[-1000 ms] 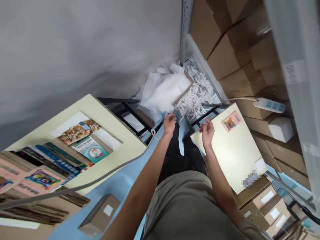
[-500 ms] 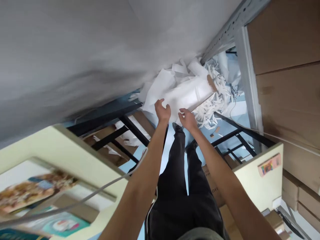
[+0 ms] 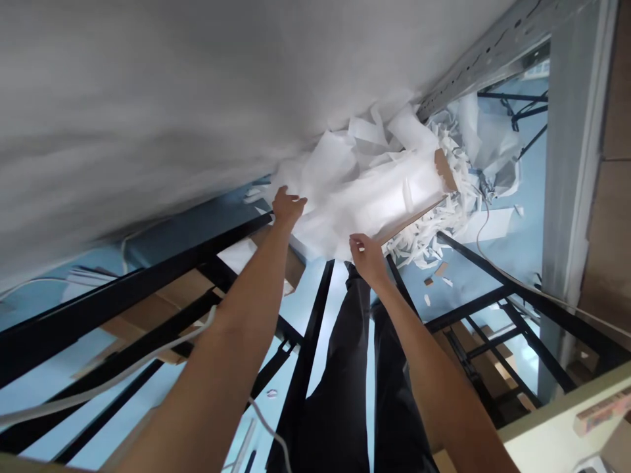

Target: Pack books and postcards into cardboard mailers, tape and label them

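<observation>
In a box with a torn brown cardboard flap (image 3: 445,171) lies a heap of white foam-like sheets (image 3: 379,197), its front edge between my two hands. At the heap's left edge is my left hand (image 3: 289,207), with fingers stretched out and thumb apart. My right hand (image 3: 368,257) has thumb and forefinger curled together at the near edge of the white sheet, beside the brown cardboard side (image 3: 411,220). The exact contact of the left fingertips with the sheet is hard to make out.
Black metal frames (image 3: 138,286) stand on both sides of my legs (image 3: 340,341). White shredded strips (image 3: 419,243) spill on the blue floor (image 3: 517,256). A large white sheet (image 3: 197,79) fills the upper left. A pale cable (image 3: 113,368) crosses the left frame; a grey post (image 3: 566,164) stands right.
The view has moved forward over the heap, and the cream tabletops have mostly slid out of view. My hands are wider apart, the left farther left; the right fingers have curled together.
</observation>
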Available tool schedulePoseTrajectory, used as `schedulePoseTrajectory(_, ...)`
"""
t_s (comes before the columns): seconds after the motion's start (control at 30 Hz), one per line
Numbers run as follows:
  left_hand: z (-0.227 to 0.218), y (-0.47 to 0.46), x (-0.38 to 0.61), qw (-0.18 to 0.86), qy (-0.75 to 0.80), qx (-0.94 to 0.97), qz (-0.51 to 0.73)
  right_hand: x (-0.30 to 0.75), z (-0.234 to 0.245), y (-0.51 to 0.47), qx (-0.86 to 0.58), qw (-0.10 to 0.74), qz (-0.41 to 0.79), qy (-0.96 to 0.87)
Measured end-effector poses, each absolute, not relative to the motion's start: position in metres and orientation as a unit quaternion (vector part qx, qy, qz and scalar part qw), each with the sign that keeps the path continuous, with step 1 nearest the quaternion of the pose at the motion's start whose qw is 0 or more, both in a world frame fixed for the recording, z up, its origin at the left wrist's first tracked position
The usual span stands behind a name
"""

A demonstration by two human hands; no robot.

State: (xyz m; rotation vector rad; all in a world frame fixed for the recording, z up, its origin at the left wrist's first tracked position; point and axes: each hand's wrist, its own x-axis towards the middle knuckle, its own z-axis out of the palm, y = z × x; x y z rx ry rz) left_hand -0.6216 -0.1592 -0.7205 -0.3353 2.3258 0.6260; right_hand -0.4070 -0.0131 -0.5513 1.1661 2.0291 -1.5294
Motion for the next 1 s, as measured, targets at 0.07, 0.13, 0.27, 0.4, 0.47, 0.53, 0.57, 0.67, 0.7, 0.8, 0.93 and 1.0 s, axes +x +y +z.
schedulePoseTrajectory(0.07, -0.718, -0.158, -0.621, 0.363, 0.895, -0.132, 0.224, -0.406, -0.550, -0.021, 0.422, 0.183, -0.544, 0.702)
schedulePoseTrajectory(0.13, -0.713, -0.156, -0.621, 0.369, 0.895, -0.123, 0.219, -0.405, -0.546, -0.027, 0.431, 0.187, -0.547, 0.693)
schedulePoseTrajectory(0.27, -0.702, -0.145, -0.628, 0.372, 0.896, -0.113, 0.214, -0.403, -0.537, -0.032, 0.437, 0.185, -0.553, 0.685)
schedulePoseTrajectory(0.4, -0.679, -0.128, -0.630, 0.328, 0.908, -0.140, 0.219, -0.402, -0.528, -0.036, 0.454, 0.157, -0.567, 0.670)
schedulePoseTrajectory(0.47, -0.656, -0.117, -0.621, 0.291, 0.915, -0.143, 0.242, -0.405, -0.521, -0.037, 0.464, 0.140, -0.573, 0.661)
schedulePoseTrajectory(0.53, -0.623, -0.101, -0.602, 0.254, 0.918, -0.129, 0.274, -0.412, -0.512, -0.033, 0.478, 0.118, -0.577, 0.652)
schedulePoseTrajectory(0.57, -0.603, -0.092, -0.589, 0.224, 0.920, -0.127, 0.296, -0.416, -0.506, -0.030, 0.488, 0.103, -0.580, 0.644)
schedulePoseTrajectory(0.67, -0.536, -0.063, -0.536, 0.175, 0.903, -0.129, 0.371, -0.427, -0.483, -0.011, 0.539, 0.039, -0.605, 0.585)
schedulePoseTrajectory(0.7, -0.513, -0.054, -0.515, 0.178, 0.885, -0.131, 0.409, -0.430, -0.473, -0.003, 0.559, 0.020, -0.617, 0.553)
schedulePoseTrajectory(0.8, -0.448, -0.038, -0.454, 0.247, 0.789, -0.164, 0.538, -0.427, -0.436, 0.021, 0.586, -0.017, -0.659, 0.472)
schedulePoseTrajectory(0.93, -0.376, -0.040, -0.391, 0.312, 0.725, -0.119, 0.602, -0.397, -0.369, 0.039, 0.570, -0.118, -0.669, 0.461)
schedulePoseTrajectory(1.0, -0.343, -0.047, -0.369, 0.353, 0.724, -0.098, 0.585, -0.370, -0.330, 0.041, 0.578, -0.170, -0.655, 0.456)
